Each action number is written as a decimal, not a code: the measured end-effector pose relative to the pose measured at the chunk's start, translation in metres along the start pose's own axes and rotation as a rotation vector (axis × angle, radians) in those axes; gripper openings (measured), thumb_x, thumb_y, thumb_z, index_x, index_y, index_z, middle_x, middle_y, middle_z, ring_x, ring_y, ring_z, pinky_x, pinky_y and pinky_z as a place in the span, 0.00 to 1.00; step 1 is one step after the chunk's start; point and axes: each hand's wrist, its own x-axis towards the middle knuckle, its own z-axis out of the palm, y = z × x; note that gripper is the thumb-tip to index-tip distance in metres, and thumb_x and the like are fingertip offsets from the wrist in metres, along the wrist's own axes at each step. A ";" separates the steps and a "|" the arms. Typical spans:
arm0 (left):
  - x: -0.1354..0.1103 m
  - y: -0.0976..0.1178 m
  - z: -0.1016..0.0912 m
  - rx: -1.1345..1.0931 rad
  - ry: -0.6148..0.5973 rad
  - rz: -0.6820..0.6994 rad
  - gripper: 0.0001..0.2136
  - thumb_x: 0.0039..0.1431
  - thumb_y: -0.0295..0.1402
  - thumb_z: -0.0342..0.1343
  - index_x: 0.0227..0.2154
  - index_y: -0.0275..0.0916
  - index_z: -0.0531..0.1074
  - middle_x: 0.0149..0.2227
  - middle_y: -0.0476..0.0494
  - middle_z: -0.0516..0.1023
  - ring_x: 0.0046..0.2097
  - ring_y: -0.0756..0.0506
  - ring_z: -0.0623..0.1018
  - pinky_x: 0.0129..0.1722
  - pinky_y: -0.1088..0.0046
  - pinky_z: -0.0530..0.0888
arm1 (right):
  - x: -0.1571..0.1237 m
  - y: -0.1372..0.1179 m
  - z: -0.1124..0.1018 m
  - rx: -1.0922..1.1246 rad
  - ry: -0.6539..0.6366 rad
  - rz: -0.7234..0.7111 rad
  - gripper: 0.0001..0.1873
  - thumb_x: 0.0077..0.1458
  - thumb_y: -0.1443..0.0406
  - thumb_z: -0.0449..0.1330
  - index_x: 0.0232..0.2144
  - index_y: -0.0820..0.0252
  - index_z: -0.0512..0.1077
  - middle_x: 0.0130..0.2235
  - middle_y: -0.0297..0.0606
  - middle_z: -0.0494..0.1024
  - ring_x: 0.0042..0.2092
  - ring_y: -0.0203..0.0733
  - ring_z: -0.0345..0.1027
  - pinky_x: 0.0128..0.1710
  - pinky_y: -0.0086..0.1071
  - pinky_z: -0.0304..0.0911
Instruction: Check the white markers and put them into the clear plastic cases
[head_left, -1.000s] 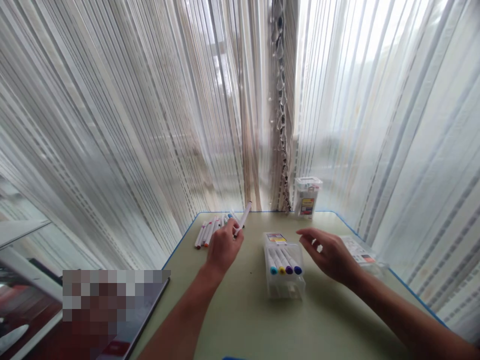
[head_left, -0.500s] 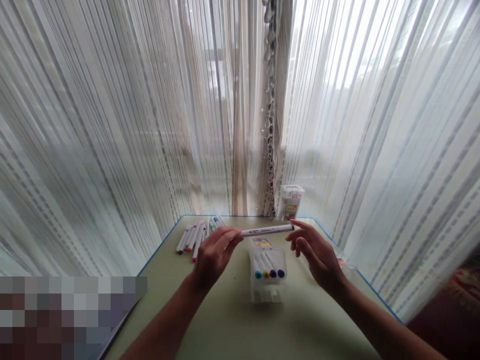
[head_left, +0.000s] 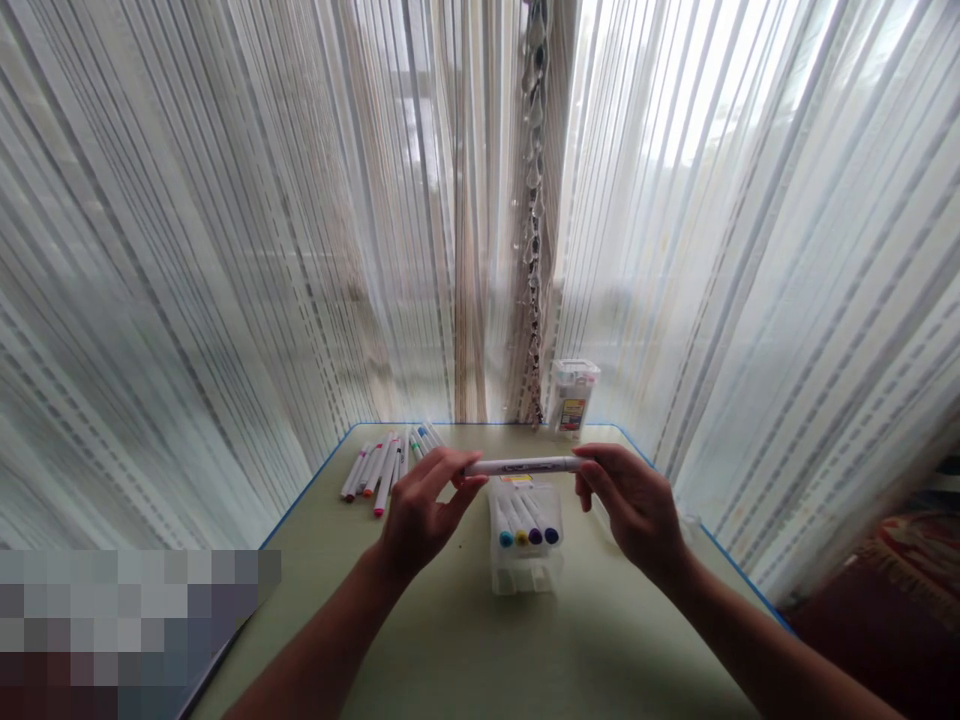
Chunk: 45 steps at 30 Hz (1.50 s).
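Note:
A white marker (head_left: 525,466) with dark print is held level above the table, one end in each hand. My left hand (head_left: 426,505) pinches its left end between thumb and fingers. The right end is gripped by the fingertips of my right hand (head_left: 628,500). Below the marker lies a clear plastic case (head_left: 526,575) with several white markers in it, their ends teal, yellow, purple and dark blue. Left of it, beyond my left hand, a loose group of white markers (head_left: 382,470) with coloured ends rests on the table.
The pale green table (head_left: 480,660) has a blue edge. At its back stands a clear box (head_left: 574,398) with a coloured label. Some clear plastic (head_left: 686,525) lies partly behind my right hand. Striped sheer curtains (head_left: 225,250) hang behind the table.
My right hand has closed on the marker's right end, where its fingers were spread before. The marker has gone from slightly tilted to nearly level. The whole view has shifted a little.

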 end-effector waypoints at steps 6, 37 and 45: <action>-0.004 0.005 0.006 -0.147 -0.076 -0.321 0.08 0.64 0.35 0.56 0.40 0.37 0.76 0.33 0.44 0.81 0.32 0.48 0.79 0.35 0.74 0.77 | 0.000 0.000 0.002 0.030 -0.013 0.058 0.09 0.62 0.60 0.62 0.40 0.59 0.75 0.24 0.33 0.74 0.24 0.36 0.68 0.21 0.30 0.66; -0.002 0.011 0.012 -0.645 -0.041 -0.701 0.14 0.57 0.42 0.62 0.36 0.33 0.76 0.20 0.54 0.66 0.20 0.55 0.62 0.18 0.80 0.61 | -0.002 -0.004 0.009 0.026 -0.011 0.096 0.11 0.57 0.59 0.66 0.36 0.61 0.76 0.21 0.33 0.74 0.21 0.34 0.67 0.18 0.27 0.66; 0.000 0.013 0.013 -0.732 -0.077 -0.799 0.17 0.55 0.45 0.64 0.34 0.33 0.74 0.19 0.56 0.60 0.19 0.56 0.59 0.17 0.81 0.55 | -0.003 -0.005 0.009 0.053 -0.033 0.177 0.14 0.50 0.59 0.71 0.35 0.60 0.76 0.26 0.34 0.76 0.22 0.34 0.69 0.17 0.27 0.67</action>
